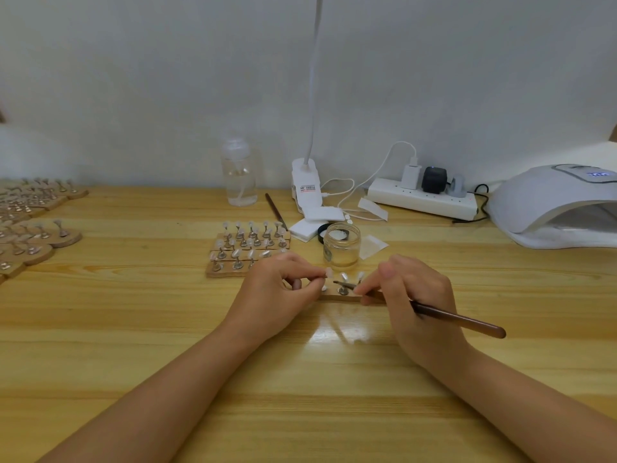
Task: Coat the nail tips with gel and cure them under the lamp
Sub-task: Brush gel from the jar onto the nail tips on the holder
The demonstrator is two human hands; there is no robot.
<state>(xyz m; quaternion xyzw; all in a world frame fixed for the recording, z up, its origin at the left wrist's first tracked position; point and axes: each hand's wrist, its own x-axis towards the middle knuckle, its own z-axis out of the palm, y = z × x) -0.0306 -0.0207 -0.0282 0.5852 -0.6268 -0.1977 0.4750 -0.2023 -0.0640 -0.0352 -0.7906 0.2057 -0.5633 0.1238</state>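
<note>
Near the middle of the wooden table (133, 329), the left hand (283, 289) pinches one nail tip (329, 272) on its stand, lifted off the small wooden strip (337, 297), while the right hand (417, 295) grips a brush (460, 320) whose bristles reach toward that tip. Coating seems only under way: other tips on this strip and the block of tips (247, 248) behind look untouched, though I cannot tell for sure. Curing is all left; the lamp (551, 202) sits apart at far right, nothing inside visible
</note>
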